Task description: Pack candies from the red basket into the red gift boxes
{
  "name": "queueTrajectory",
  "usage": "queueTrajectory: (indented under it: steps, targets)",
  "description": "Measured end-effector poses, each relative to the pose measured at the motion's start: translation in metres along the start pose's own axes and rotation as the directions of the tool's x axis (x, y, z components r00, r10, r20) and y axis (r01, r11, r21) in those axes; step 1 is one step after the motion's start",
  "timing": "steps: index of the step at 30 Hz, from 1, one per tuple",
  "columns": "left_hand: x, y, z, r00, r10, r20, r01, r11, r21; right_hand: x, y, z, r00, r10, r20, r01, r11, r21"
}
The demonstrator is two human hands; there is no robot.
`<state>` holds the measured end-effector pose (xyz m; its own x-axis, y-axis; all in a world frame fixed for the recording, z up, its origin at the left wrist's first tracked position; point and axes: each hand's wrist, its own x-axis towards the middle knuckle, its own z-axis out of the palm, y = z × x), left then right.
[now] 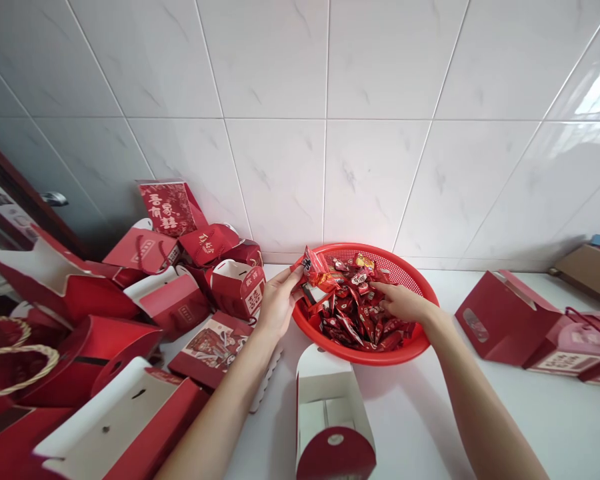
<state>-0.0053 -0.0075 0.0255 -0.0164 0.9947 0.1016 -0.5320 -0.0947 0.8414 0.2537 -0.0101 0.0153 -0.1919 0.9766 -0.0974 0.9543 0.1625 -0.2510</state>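
A red plastic basket [365, 360] stands against the wall, holding many small red wrapped packets [353, 320]. My left hand [279, 300] is closed on a red packet [316, 267] over the basket's left rim. Inside the basket, my right hand [403, 303] touches the packets on the right side; its fingertips are partly hidden among them, and what they grip, if anything, cannot be made out. Just in front of the basket stands an open red box [336, 453] with a white inside; its visible bottom holds nothing.
Many red boxes [175, 303] and bags crowd the left side, one bag with rope handles [45, 367]. More red boxes [505, 320] stand at the right, near a brown carton [590, 273]. A tiled wall [280, 167] rises behind the white table [405, 413].
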Motion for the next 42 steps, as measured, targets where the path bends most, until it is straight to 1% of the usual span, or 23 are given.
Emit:
queueTrajectory:
  steps: [3, 6, 10, 13, 16, 19, 22, 25, 28, 29, 30, 31, 32, 33, 34, 35, 36, 39, 42]
  targets:
    - [0.001, -0.001, 0.0, 1.0, -0.004, -0.002, 0.004, 1.0, -0.005, 0.005, 0.0, -0.004, 1.0, -0.004, -0.007, 0.003, 0.998, -0.069]
    - [0.001, -0.003, 0.0, 1.0, -0.005, 0.006, 0.005, 1.0, -0.005, 0.015, 0.002, -0.012, 0.999, -0.041, 0.0, 0.04, 0.988, -0.147]
    - [0.001, -0.004, 0.0, 1.0, -0.005, 0.026, 0.005, 1.0, -0.008, 0.031, 0.001, -0.019, 0.993, -0.059, 0.101, 0.082, 0.964, -0.252]
    - [0.0, -0.003, 0.0, 1.0, -0.008, 0.029, 0.008, 1.0, -0.01, 0.042, -0.004, -0.017, 0.988, -0.027, 0.153, 0.076, 0.943, -0.324]
    - [-0.001, -0.001, 0.001, 1.0, -0.013, 0.025, 0.013, 1.0, -0.012, 0.05, -0.009, -0.011, 0.988, -0.003, 0.154, 0.058, 0.933, -0.354]
    - [-0.002, -0.001, 0.002, 1.0, -0.023, 0.019, 0.023, 1.0, -0.019, 0.053, -0.008, -0.009, 0.991, -0.011, 0.135, 0.054, 0.948, -0.314]
    - [-0.002, -0.001, 0.002, 0.999, -0.024, 0.022, 0.024, 0.999, -0.032, 0.049, 0.0, -0.015, 0.994, -0.049, 0.093, 0.068, 0.976, -0.209]
    - [-0.001, -0.002, 0.001, 0.999, -0.018, 0.04, 0.019, 0.999, -0.036, 0.036, 0.009, -0.022, 0.994, -0.113, -0.005, 0.113, 0.993, -0.031]
    - [-0.001, -0.002, 0.0, 0.999, -0.016, 0.052, 0.017, 0.999, -0.031, 0.015, 0.011, -0.024, 0.978, -0.188, -0.093, 0.201, 0.965, 0.166]
    - [-0.001, -0.003, 0.001, 0.999, -0.017, 0.05, 0.019, 0.999, -0.029, 0.008, 0.009, -0.024, 0.97, -0.213, -0.119, 0.237, 0.938, 0.255]
    - [0.0, -0.003, 0.001, 0.999, -0.018, 0.045, 0.019, 0.999, -0.028, 0.0, 0.007, -0.024, 0.959, -0.236, -0.155, 0.279, 0.88, 0.384]
    - [0.0, -0.003, 0.001, 0.999, -0.019, 0.04, 0.02, 0.999, -0.028, -0.006, 0.004, -0.024, 0.946, -0.247, -0.211, 0.324, 0.765, 0.557]
    - [0.0, -0.003, 0.001, 0.999, -0.019, 0.035, 0.02, 0.999, -0.029, -0.012, 0.0, -0.023, 0.934, -0.243, -0.263, 0.358, 0.623, 0.696]
    - [0.0, -0.003, 0.002, 0.999, -0.017, 0.033, 0.018, 0.999, -0.029, -0.017, -0.005, -0.023, 0.924, -0.224, -0.309, 0.381, 0.5, 0.778]
    - [0.0, -0.003, 0.002, 0.999, -0.017, 0.033, 0.018, 0.999, -0.027, -0.022, -0.009, -0.023, 0.918, -0.204, -0.341, 0.397, 0.41, 0.821]
    - [0.0, -0.002, 0.002, 0.999, -0.016, 0.036, 0.017, 1.0, -0.023, -0.025, -0.014, -0.023, 0.914, -0.188, -0.36, 0.405, 0.36, 0.84]
    - [-0.001, -0.002, 0.002, 0.999, -0.015, 0.039, 0.016, 1.0, -0.017, -0.028, -0.018, -0.024, 0.912, -0.17, -0.372, 0.409, 0.33, 0.851]
    - [-0.002, -0.001, 0.001, 0.999, -0.018, 0.048, 0.018, 1.0, 0.001, -0.032, -0.026, -0.024, 0.911, -0.148, -0.384, 0.411, 0.276, 0.869]
    - [-0.001, -0.002, 0.0, 0.999, -0.009, 0.046, 0.008, 1.0, 0.007, -0.034, -0.031, -0.024, 0.903, -0.17, -0.395, 0.425, 0.222, 0.877]
